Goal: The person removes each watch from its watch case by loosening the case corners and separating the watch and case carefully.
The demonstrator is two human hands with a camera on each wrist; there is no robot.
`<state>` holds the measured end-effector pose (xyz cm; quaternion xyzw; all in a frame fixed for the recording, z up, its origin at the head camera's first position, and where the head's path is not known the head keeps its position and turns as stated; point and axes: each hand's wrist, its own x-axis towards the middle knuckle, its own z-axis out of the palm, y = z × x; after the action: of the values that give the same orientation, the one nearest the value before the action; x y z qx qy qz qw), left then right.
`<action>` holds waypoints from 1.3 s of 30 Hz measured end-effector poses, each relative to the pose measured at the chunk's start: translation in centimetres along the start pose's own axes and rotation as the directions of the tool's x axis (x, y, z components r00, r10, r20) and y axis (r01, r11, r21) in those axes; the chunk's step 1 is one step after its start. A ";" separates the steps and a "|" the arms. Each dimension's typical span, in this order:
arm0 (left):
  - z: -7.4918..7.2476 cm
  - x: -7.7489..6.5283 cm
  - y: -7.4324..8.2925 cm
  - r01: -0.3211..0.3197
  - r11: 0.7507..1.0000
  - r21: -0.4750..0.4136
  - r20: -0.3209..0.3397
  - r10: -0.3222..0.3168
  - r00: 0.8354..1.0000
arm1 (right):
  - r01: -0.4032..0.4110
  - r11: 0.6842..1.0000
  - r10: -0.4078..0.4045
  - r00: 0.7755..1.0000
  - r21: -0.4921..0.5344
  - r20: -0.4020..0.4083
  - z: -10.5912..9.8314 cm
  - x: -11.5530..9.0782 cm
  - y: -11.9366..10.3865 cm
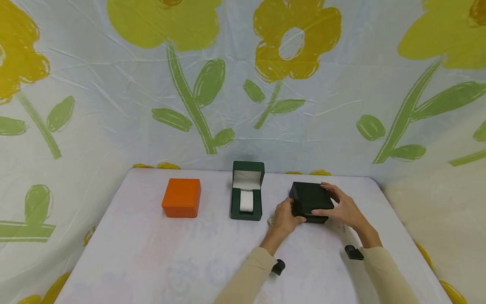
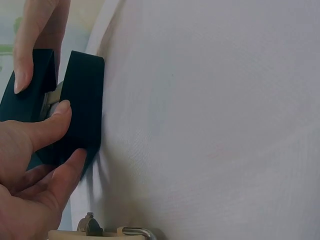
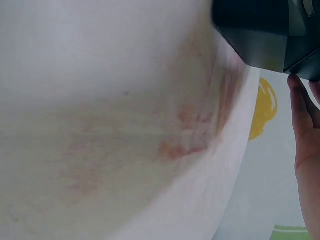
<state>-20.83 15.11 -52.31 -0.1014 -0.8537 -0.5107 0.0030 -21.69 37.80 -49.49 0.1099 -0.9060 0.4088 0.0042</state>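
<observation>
A dark green, nearly black watch box [image 1: 308, 195] is at the right of the table, its lid partly raised. My left hand [image 1: 284, 217] grips the lower part at its front left corner; in the left wrist view the thumb [image 2: 52, 127] lies at the base's rim. My right hand [image 1: 346, 210] holds the lid between thumb and fingers from the right side. Through the gap, a pale cushion [image 2: 55, 94] and a bit of metal show; most of the inside is hidden. In the right wrist view, fingertips touch the box's [image 3: 260, 47] edge.
A green watch box [image 1: 235, 207] stands open with a white cushion [image 1: 247, 201] in the middle. Left of it sits a closed orange box [image 1: 181, 198]. A small metallic piece [image 2: 90, 225] shows low in the left wrist view. Flowered cloth [image 1: 322, 126] hangs behind the table.
</observation>
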 end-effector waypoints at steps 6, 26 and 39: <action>-0.4 0.1 -0.3 0.039 0.996 -0.079 0.000 -0.039 0.999 | -0.019 1.000 0.019 1.000 -0.008 0.016 -0.2 0.6 0.0; -0.7 0.2 -0.5 0.049 0.990 -0.131 -0.007 -0.051 0.999 | -0.175 0.984 0.179 0.979 -0.043 0.099 -2.1 3.6 -1.9; -0.4 0.2 0.0 0.063 0.989 -0.131 0.004 -0.063 0.998 | -0.361 0.931 0.358 0.931 0.045 0.067 -1.6 6.0 -3.3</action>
<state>-21.03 14.80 -52.05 -0.0744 -0.8210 -0.5656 -0.0198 -26.97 35.71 -45.37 -0.0461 -0.8986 0.4248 -0.0997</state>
